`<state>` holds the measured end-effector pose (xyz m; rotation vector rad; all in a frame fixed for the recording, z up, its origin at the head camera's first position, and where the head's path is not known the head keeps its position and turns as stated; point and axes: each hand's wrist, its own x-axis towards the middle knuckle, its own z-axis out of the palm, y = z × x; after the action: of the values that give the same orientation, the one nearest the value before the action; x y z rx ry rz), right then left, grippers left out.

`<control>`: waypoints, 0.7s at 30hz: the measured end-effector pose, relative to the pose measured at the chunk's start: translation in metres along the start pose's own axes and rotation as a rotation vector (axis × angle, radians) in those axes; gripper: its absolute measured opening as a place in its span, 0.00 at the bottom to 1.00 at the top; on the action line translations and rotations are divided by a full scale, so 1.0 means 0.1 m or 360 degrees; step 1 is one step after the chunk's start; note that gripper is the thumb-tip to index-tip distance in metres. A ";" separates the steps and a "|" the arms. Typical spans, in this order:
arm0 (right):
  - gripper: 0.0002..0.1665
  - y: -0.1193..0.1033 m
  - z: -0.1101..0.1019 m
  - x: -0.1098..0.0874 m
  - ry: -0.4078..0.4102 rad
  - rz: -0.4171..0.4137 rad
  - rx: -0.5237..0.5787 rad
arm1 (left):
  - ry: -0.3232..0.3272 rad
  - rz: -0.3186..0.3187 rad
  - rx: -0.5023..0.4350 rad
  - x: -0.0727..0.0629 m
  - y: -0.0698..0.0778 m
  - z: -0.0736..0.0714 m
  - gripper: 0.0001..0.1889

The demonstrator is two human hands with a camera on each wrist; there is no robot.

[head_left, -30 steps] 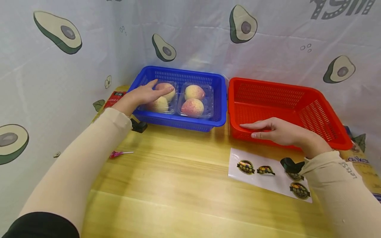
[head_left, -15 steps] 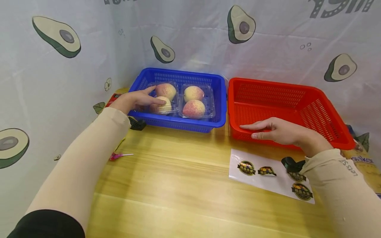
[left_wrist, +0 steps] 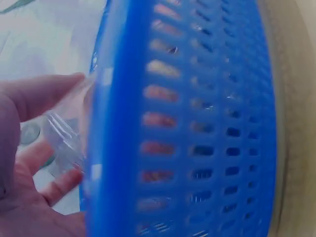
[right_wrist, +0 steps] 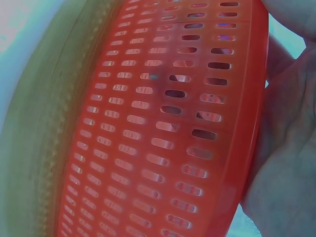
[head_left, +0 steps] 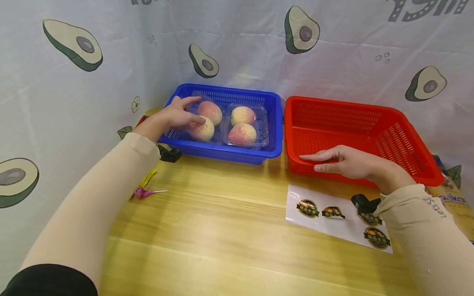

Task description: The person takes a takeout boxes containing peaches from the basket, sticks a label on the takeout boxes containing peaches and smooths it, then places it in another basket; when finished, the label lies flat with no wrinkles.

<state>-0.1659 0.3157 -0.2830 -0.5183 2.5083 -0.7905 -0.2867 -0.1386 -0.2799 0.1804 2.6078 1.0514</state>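
Note:
My left hand (head_left: pixel 173 117) reaches over the left end of the blue basket (head_left: pixel 273 135) and grips a clear plastic box (left_wrist: pixel 66 126) by its side. In that box lie two pink-and-yellow peaches (head_left: pixel 201 130); it sits slightly tilted, its left part hidden by the hand. The left wrist view shows thumb and fingers on either side of the clear plastic. A second clear box (head_left: pixel 262 130) with two more peaches (head_left: pixel 242 135) lies to its right. My right hand (head_left: pixel 346 163) rests at the front rim of the red basket (head_left: pixel 329 113), fingers extended and holding nothing visible.
On the wooden table (head_left: pixel 222 230), a sheet of round stickers (head_left: pixel 296 193) lies in front of the red basket. A pink-wrapped lollipop (head_left: pixel 142 193) and a yellow strip (head_left: pixel 149 176) lie at left. A printed bag (head_left: pixel 453 207) is at the right edge, and a patterned curtain (head_left: pixel 244 49) hangs behind.
My left hand has moved down onto the left box and gripped it. That box with its peaches has shifted and tilted. The right hand stays in place.

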 end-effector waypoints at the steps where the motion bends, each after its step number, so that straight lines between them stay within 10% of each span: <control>1: 0.28 0.00 0.00 0.00 0.0004 0.0001 0.0000 | 0.0027 0.0035 0.0038 0.00 0.02 0.02 0.43; 10: 0.28 0.02 0.01 -0.01 0.0006 -0.0027 0.0006 | 0.0051 0.0120 0.0235 -0.03 0.11 0.14 0.44; 21: 0.28 0.03 0.02 0.00 0.0011 -0.0023 0.0037 | 0.0436 0.0129 -0.0138 -0.17 0.05 0.01 0.37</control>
<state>-0.1650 0.3169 -0.2861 -0.5274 2.5012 -0.8275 -0.2703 -0.1385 -0.2729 0.1303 2.8083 1.2974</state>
